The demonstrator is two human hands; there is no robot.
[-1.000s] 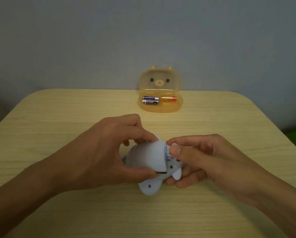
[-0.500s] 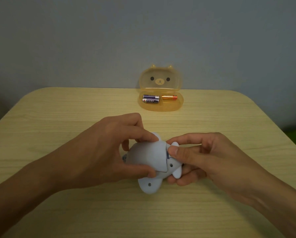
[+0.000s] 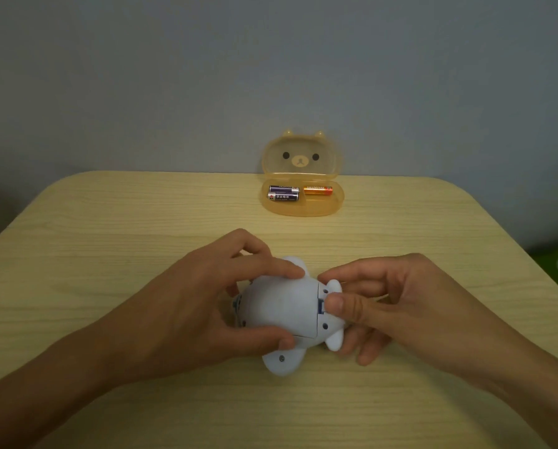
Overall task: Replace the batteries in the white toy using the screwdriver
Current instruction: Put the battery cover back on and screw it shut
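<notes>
On the worktop the white toy lies underside-up. The left hand grips its body, fingers curled round it; the right hand pinches the tail end, thumb at the cover seam. Likely light, hard, slick plastic: hold the broad body, not the fins. The orange case behind holds batteries.

The pale wooden counter is open at its far left and far right. A bare band runs between the middle and the orange see-through plastic box. This box stands at the far middle edge, with its bear-face lid upright. The middle is taken by the left grip and the right grip, both holding the white rounded plastic toy. The forearms cross the near corners.
</notes>
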